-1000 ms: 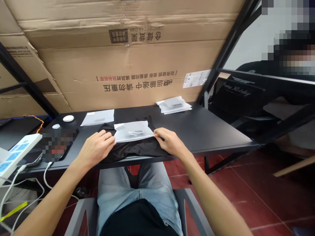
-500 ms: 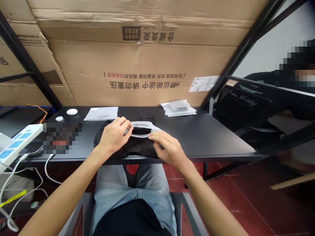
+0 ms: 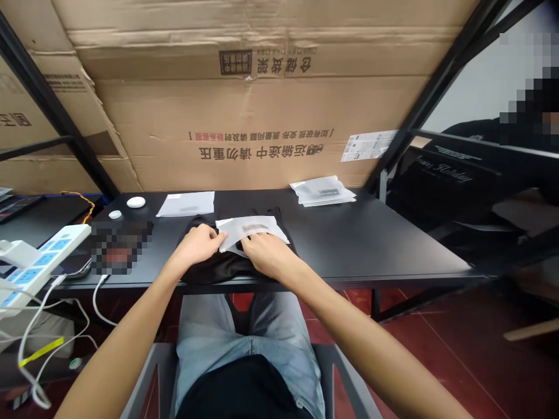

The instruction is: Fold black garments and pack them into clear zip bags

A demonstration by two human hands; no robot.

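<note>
A frosted white plastic bag point(image 3: 238, 227) lies on a bunched black cloth point(image 3: 218, 269) near the table's front edge. My left hand point(image 3: 200, 243) pinches the bag's left edge between thumb and fingers. At the bag's mouth, which faces me, my right hand point(image 3: 267, 254) reaches inside, so its fingertips are hidden under the upper film. A bit of something dark shows in the opening beside those fingers. Whether the right fingers grip anything cannot be made out.
Flat frosted bags lie at the back: one bag point(image 3: 187, 203) left, a stack point(image 3: 325, 191) right. White round objects point(image 3: 135, 202), a blurred-out item point(image 3: 120, 247) and a power strip point(image 3: 46, 259) with cables stand left. Cardboard point(image 3: 262, 105) walls the back. A person sits at right.
My right hand has gone from the bag's right rim into its mouth. The opening, wide before with dark folded material showing, now lies flatter. My left hand keeps to the left edge.
</note>
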